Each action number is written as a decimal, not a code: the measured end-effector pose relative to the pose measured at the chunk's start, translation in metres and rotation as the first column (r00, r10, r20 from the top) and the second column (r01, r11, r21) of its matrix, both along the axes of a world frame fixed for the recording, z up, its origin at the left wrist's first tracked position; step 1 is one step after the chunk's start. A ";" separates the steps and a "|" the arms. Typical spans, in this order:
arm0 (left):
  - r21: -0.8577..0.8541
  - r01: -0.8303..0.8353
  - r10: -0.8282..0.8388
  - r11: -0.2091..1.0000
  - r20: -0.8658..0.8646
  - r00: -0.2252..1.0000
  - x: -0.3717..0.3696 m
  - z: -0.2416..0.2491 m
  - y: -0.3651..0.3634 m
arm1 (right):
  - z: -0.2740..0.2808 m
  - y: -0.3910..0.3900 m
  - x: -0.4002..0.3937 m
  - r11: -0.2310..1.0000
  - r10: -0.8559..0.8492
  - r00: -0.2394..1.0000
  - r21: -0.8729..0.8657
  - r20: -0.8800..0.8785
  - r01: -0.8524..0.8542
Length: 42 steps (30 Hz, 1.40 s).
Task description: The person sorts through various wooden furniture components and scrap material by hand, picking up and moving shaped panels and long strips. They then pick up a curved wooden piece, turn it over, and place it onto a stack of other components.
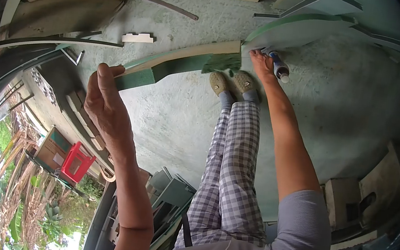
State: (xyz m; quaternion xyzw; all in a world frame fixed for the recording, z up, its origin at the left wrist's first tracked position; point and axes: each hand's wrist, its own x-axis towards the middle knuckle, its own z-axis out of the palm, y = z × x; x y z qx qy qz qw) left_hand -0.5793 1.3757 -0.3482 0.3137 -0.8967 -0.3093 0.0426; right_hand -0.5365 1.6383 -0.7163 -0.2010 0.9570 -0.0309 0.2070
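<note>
A long green board [177, 66] with a pale top edge lies across the floor in front of my feet. My left hand [108, 96] is at its left end, thumb and fingers closed on the board. My right hand [263, 67] is beyond its right end, fingers bent around the near side of a dark blue bottle [278, 65] with a pale cap, which lies tilted. Part of the right fingers' grip is hidden. Dark green matter shows on the board near my shoes [218, 82].
A grey metal strip [169, 7] and a white notched piece [138, 38] lie beyond the board. Large pale panels [301, 28] stand at the back right. A red stool [77, 162] is at the lower left, and boxes [343, 202] are at the lower right.
</note>
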 end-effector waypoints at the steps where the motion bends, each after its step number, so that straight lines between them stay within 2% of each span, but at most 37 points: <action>1: 0.005 0.005 -0.005 1.000 -0.010 1.000 0.000 0.001 0.000 | 0.011 0.004 -0.007 1.000 -0.005 1.000 0.005 -0.010 0.005; 3: -0.007 0.026 -0.026 1.000 0.007 1.000 0.001 0.000 -0.002 | 0.022 0.015 -0.019 0.999 0.035 0.993 0.032 0.113 -0.038; 7: -0.010 0.057 -0.057 0.998 -0.043 0.997 0.002 -0.003 -0.004 | 0.029 0.049 -0.030 0.999 0.027 1.000 -0.041 -0.004 -0.027; 9: -0.015 0.058 -0.058 0.998 -0.048 0.997 0.002 -0.004 -0.005 | 0.042 0.060 -0.037 1.000 0.017 0.998 0.009 0.056 -0.017; 12: 0.008 0.052 -0.052 0.999 -0.031 0.998 0.002 -0.005 -0.005 | 0.048 0.081 -0.037 0.999 -0.024 0.999 -0.032 -0.036 0.023; 15: -0.004 0.067 -0.067 0.998 -0.048 0.997 0.002 -0.006 -0.005 | 0.061 0.109 -0.038 0.999 -0.052 0.997 -0.012 -0.051 0.051; 26: -0.016 0.034 -0.034 0.999 -0.020 0.999 0.002 -0.001 -0.002 | 0.095 0.236 -0.082 0.969 -0.089 0.996 0.231 -0.018 0.091; 29: -0.059 0.040 -0.041 0.997 -0.010 0.999 -0.003 -0.002 0.002 | 0.080 0.271 -0.105 0.951 -0.081 0.997 0.300 -0.015 0.081; 31: -0.092 0.107 -0.103 0.990 0.049 0.993 -0.003 -0.003 -0.003 | 0.066 0.290 -0.114 0.939 -0.066 0.998 0.339 0.008 0.060; 33: -0.054 0.043 -0.042 0.998 0.021 0.999 -0.006 -0.006 0.001 | 0.056 0.303 -0.121 0.911 -0.057 0.997 0.407 -0.052 0.073; 34: -0.075 0.070 -0.066 0.995 0.052 0.996 -0.008 -0.005 0.002 | 0.051 0.307 -0.126 0.914 -0.054 0.998 0.399 -0.039 0.065; 35: -0.051 0.058 -0.057 0.997 0.019 0.998 -0.007 -0.010 -0.003 | 0.047 0.310 -0.134 0.903 -0.086 0.995 0.418 -0.044 0.097; 37: -0.212 0.161 -0.136 0.964 0.128 0.982 -0.012 -0.005 -0.002 | 0.043 0.315 -0.151 0.889 -0.118 0.992 0.440 -0.044 0.125; 40: -0.187 0.107 -0.097 0.976 0.063 0.993 -0.016 -0.008 0.006 | 0.039 0.313 -0.168 0.835 -0.206 0.978 0.513 -0.042 0.198; 42: -0.172 0.105 -0.097 0.979 0.058 0.994 -0.016 -0.009 0.004 | 0.038 0.307 -0.176 0.844 -0.250 0.954 0.445 -0.169 0.300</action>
